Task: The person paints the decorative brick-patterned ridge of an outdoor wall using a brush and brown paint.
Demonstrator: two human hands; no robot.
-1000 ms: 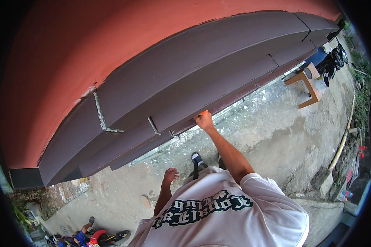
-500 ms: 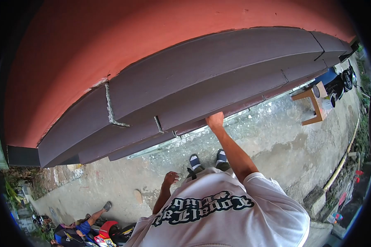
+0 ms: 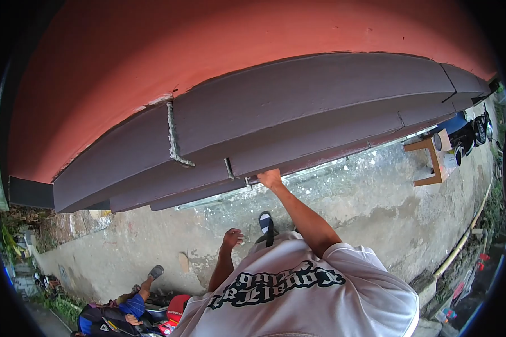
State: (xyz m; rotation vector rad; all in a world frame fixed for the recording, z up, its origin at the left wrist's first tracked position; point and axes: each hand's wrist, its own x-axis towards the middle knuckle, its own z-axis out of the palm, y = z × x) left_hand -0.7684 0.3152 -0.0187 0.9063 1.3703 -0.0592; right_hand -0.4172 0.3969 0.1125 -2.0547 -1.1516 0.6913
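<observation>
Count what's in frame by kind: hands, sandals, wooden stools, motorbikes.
Bare hands: 2, the left hand hanging free and the right hand on the wall ledge
Sandals: 1, a blue sandal with a black strap
Stools: 1, a light wooden stool
Motorbikes: 2, a black motorbike and a red motorbike, both partly cut off
Total: 6

Brown ledge (image 3: 298, 118) under red-orange wall (image 3: 152, 50)

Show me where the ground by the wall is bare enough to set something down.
Bare concrete runs between the right hand and the stool. Another patch lies between the left hand, the wall and the seated person. It is crowded around that person and by the motorbike past the stool.
</observation>
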